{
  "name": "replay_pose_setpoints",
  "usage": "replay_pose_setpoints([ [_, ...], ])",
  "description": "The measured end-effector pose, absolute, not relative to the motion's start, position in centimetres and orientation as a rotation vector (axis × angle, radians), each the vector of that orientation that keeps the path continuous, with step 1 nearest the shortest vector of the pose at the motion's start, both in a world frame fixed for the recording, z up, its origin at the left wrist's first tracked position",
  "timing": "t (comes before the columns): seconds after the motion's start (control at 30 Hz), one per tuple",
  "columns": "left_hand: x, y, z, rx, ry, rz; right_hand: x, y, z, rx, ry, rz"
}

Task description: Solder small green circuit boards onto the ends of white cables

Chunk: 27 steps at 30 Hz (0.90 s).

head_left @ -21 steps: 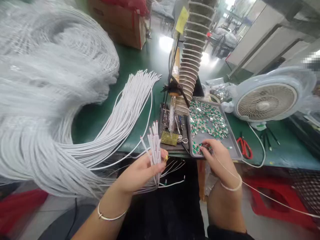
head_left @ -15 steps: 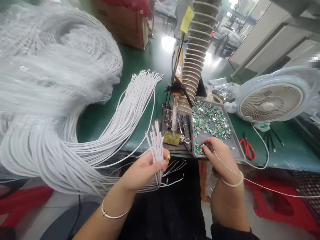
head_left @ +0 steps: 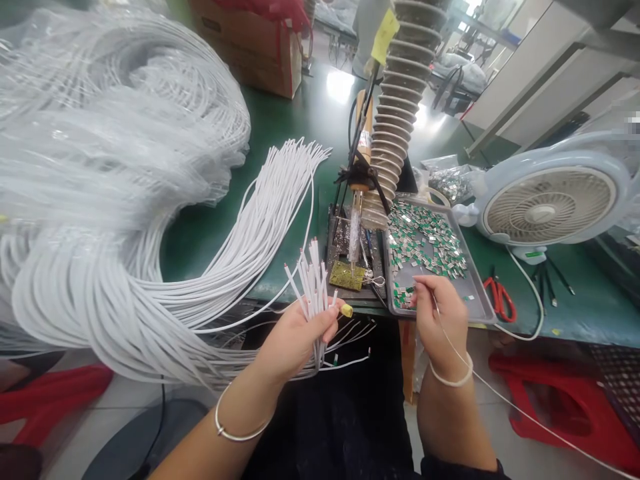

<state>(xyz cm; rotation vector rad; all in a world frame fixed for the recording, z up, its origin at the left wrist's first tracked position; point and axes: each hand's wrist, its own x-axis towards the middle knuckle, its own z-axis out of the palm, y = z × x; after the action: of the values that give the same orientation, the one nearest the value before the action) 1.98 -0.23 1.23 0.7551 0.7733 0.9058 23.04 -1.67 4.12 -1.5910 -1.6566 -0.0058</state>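
My left hand is closed round a bunch of white cable ends that stand up from its fingers, just in front of the bench edge. My right hand sits at the near edge of a grey metal tray and pinches something small; I cannot make out what. A thin white wire runs from that hand off to the lower right. The tray holds several small green and silver parts. A soldering iron hangs tip-down in a holder over a yellow sponge between my hands.
A big heap of coiled white cables fills the left of the green bench. A ribbed extraction hose, a white desk fan, red-handled scissors, a cardboard box and red stools are nearby.
My right hand has lifted slightly off the tray's near edge with fingers pinched. My left hand has shifted a little right and its fingers have loosened round the cable ends.
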Motion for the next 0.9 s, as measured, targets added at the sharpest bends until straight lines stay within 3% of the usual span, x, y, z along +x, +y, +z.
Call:
replay_pose_setpoints([
  [0.43, 3.2, -0.8, 2.2, 0.641, 0.825, 0.987, 17.6, -2.9, 2.4, -1.344, -1.430, 0.573],
  [0.9, 3.5, -0.8, 3.2, 0.943, 0.928, 1.011, 16.1, -2.8, 2.0, -1.389, -1.358, 0.724],
])
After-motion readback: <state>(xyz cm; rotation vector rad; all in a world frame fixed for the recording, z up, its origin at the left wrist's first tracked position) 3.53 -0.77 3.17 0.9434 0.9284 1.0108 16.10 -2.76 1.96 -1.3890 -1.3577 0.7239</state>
